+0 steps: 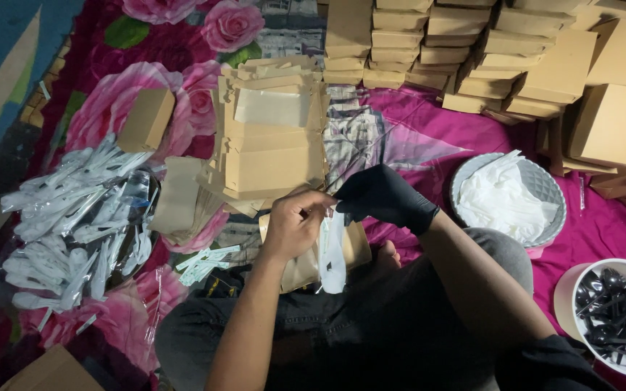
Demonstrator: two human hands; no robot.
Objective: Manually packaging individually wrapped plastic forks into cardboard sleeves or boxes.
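My bare left hand (293,224) and my black-gloved right hand (384,197) meet over my lap. Together they pinch the top of a clear plastic sleeve with white cutlery inside (332,253), which hangs down between them. Under it lies a brown paper packet (356,242) on my knee. A stack of flat, unfolded brown cardboard boxes (269,137) sits just beyond my hands.
A heap of wrapped white cutlery packs (74,217) lies at the left. Folded brown boxes (472,51) are stacked at the back and right. A grey bowl of white napkins (508,199) and a white bowl of black spoons (617,311) stand at the right.
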